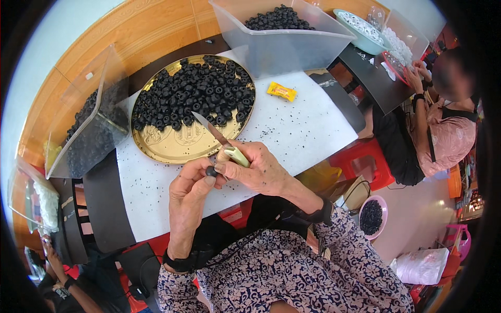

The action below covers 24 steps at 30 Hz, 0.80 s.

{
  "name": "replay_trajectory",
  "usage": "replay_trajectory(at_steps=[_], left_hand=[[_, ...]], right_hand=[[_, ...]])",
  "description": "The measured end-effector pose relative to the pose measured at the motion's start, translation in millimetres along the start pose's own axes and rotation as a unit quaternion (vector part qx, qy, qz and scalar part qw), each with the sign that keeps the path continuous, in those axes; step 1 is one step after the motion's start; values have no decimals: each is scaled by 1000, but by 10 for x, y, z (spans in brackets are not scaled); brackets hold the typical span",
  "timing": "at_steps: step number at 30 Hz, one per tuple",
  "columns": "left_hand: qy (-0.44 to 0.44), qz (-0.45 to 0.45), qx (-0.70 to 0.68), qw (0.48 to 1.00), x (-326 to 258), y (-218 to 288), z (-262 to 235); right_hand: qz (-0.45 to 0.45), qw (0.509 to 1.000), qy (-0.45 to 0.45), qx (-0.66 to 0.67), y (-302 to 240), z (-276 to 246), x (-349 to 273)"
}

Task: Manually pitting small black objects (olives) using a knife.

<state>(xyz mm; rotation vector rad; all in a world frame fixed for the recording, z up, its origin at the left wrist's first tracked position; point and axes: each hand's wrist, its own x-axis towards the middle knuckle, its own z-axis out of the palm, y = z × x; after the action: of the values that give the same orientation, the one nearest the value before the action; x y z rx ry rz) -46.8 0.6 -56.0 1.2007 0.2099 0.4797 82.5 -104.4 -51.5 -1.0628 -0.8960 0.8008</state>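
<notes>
Head view: one small, round, glossy black piece [211, 171] in work, over the near side of the sheet. Left hand [190, 190] has it pinched between thumb and fingers; right hand [263, 169] has its fingers curled round a short steel-bladed knife with a pale green handle [215, 133], right thumb right up by the piece — can't tell if it touches. Blade points away from the piece, its tip over the near part of the heap, so no cut visible at this instant.

Progress, my read: small-knife work on these pieces, well under way. Dark crumbs [269, 128] litter the white sheet [308, 125] on the dark surface [107, 208], likely trimmings from pieces already handled. The piece in hand I'd call unfinished, but its worked side is hidden by the fingers.

Left to do: can't fix a count. Oval gold metal tray [177, 149] carries a big heap of black pieces with holes [195, 91], bare along the near edge. More dark pieces sit in the clear plastic bin behind [297, 55] and the clear plastic bin at left [96, 109]. Nothing marks which container is input and which is output — so tray could be either. If input, plenty remains.
</notes>
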Motion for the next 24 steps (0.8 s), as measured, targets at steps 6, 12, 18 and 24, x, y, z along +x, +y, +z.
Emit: replay_trajectory(at_steps=[6,12,18,24], left_hand=[[10,15,44,999,-25,-36,-13],[43,66,130,988,-40,-56,105],[40,39,82,995,-66,31,33],[156,113,155,969,-54,526,-132]], right_hand=[[-5,997,-3,-83,37,-32,-26],[1,990,20,-138,-95,14,-20],[-12,996,37,-86,-25,13,-48],[9,994,69,-85,15,-53,-120]])
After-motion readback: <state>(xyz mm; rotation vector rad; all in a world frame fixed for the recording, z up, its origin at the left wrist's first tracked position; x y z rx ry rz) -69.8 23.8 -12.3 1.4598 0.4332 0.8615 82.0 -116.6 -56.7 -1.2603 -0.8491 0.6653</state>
